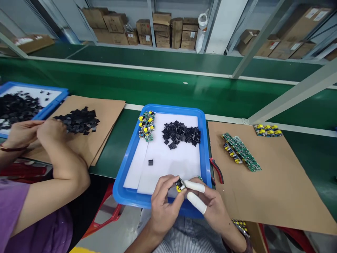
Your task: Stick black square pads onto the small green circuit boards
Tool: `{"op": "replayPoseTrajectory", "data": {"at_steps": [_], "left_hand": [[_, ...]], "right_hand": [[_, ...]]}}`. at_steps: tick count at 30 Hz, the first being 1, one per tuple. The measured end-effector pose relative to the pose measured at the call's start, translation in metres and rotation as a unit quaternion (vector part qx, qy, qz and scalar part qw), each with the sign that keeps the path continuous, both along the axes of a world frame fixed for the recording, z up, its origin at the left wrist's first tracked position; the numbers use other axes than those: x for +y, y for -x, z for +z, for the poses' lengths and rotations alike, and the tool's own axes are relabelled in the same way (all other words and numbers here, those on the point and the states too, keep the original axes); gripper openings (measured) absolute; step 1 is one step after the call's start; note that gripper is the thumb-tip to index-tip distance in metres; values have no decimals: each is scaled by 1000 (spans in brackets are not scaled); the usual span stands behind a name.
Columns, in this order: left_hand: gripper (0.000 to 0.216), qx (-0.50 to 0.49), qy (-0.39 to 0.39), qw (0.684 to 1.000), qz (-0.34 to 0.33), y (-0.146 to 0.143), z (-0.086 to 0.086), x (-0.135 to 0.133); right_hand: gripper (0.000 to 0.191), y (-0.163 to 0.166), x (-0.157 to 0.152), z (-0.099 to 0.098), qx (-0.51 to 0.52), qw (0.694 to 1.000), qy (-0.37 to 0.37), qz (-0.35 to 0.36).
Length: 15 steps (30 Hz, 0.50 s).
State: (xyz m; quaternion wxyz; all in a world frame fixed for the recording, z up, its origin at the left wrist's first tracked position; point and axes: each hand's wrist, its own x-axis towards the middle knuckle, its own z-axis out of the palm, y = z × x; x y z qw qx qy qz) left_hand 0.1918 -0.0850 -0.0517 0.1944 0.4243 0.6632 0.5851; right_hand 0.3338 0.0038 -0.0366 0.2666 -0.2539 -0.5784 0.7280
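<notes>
Over the front edge of a blue tray (119,182), my left hand (166,205) pinches a small circuit board (180,186) with black and yellow parts. My right hand (212,205), with white finger cots on two fingers, grips the same board from the other side. In the tray, a heap of black square pieces (181,134) lies on white sheets, and one loose black piece (150,162) sits apart. Several boards with yellow parts (146,125) are at the tray's left rim. A bit of green board shows behind my right hand, mostly hidden.
Red-handled pliers (218,171) lie right of the tray. Joined green board panels (242,151) and a yellow-topped panel (268,130) rest on cardboard (279,189). At left, a co-worker's hands (39,133) are near another black heap (81,121). A slanting post (295,93) stands right.
</notes>
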Motion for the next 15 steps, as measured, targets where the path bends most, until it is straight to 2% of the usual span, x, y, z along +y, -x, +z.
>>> {"op": "replayPoseTrajectory", "data": {"at_steps": [4, 7, 9, 12, 14, 15], "left_hand": [[43, 13, -22, 1000, -9, 1, 4, -2], [44, 49, -35, 998, -26, 5, 12, -1], [42, 83, -6, 994, -67, 15, 20, 4], [38, 192, 46, 971, -133, 51, 35, 24], [38, 316, 70, 939, -115, 86, 45, 46], [35, 389, 96, 912, -88, 105, 50, 59]], "right_hand": [[28, -1, 1, 3, -4, 998, -56, 32], [29, -1, 6, 3, 21, 998, -53, 40], [30, 0, 10, -3, 40, 997, -50, 37], [36, 3, 11, -19, 4, 993, -113, -17], [37, 6, 10, -31, -41, 980, -180, -72], [35, 8, 9, -36, -57, 972, -208, -88]]}}
